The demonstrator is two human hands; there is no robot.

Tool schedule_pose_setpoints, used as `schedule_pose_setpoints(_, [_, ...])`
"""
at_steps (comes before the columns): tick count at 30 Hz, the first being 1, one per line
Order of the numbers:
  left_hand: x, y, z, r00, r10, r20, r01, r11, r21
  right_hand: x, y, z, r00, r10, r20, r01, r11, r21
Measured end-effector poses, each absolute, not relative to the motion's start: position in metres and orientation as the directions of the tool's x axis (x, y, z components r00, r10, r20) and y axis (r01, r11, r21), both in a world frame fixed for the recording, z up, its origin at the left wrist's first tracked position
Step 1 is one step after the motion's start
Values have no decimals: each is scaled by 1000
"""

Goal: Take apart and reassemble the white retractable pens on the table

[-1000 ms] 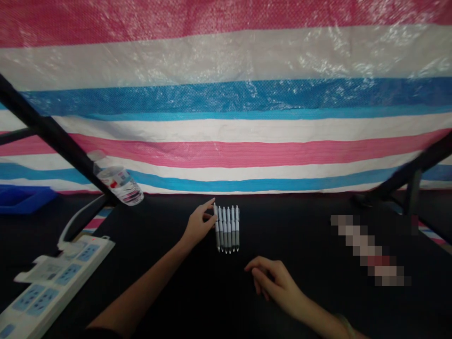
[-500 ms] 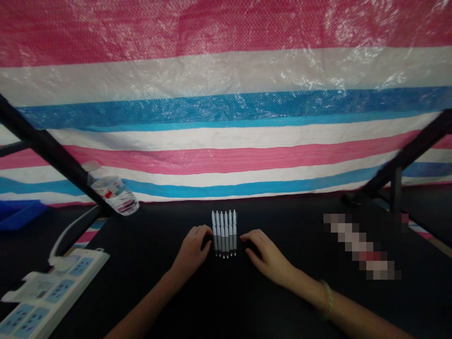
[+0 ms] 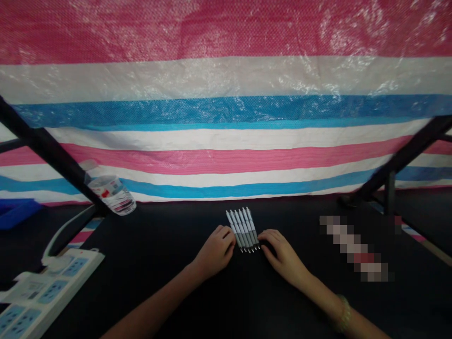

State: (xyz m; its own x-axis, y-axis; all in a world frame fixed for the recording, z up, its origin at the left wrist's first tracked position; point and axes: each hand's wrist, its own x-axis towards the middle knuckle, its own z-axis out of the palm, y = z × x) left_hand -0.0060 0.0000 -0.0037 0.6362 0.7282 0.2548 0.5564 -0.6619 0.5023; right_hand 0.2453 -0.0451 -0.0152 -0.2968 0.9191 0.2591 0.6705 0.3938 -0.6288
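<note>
A row of several white pens (image 3: 243, 230) with grey grips lies side by side on the black table, tips toward me and slanting down to the right. My left hand (image 3: 216, 250) rests at the row's left side, its fingertips against or very near the outermost pen's lower part, fingers bent and thumb a little apart. On the opposite side, my right hand (image 3: 282, 254) has its fingertips at the lower right edge of the row, with a gap between thumb and fingers. The pens sit between the two hands; neither hand is wrapped around them.
On the left lies a white power strip (image 3: 67, 282) with a plug and cable. A clear plastic bottle (image 3: 115, 195) leans beside the black frame bar. A blue tray (image 3: 17, 212) is at far left. A blurred-out item (image 3: 353, 247) lies right. Striped sheeting (image 3: 226, 160) hangs behind.
The row of pens has shifted right and turned from upright to slanted. Both hands have moved right, and the right fingertips are now closer to the row.
</note>
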Motion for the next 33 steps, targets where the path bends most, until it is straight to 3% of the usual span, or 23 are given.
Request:
schedule_pose_setpoints(10, [-7, 17, -11, 685, 663, 302, 522, -736, 432, 246, -45, -14, -237, 924, 301, 660, 380, -648])
schedule_pose_setpoints(23, [-21, 19, -15, 794, 534, 291, 488, -845, 219, 242, -54, 5, -183, 942, 282, 581, 335, -742])
schedule_pose_setpoints(27, [-22, 11, -12, 827, 479, 293, 452, -878, 159, 230, -61, 16, -235, 968, 83, 485, 191, -853])
schedule_pose_setpoints(30, [-23, 6, -8, 848, 438, 300, 419, -899, 127, 219, -66, 14, -282, 944, -171, 318, -77, -945])
schedule_pose_setpoints(33, [-24, 0, -2, 852, 415, 318, 400, -909, 115, 207, -71, 6, -382, 846, -371, 209, -313, -927])
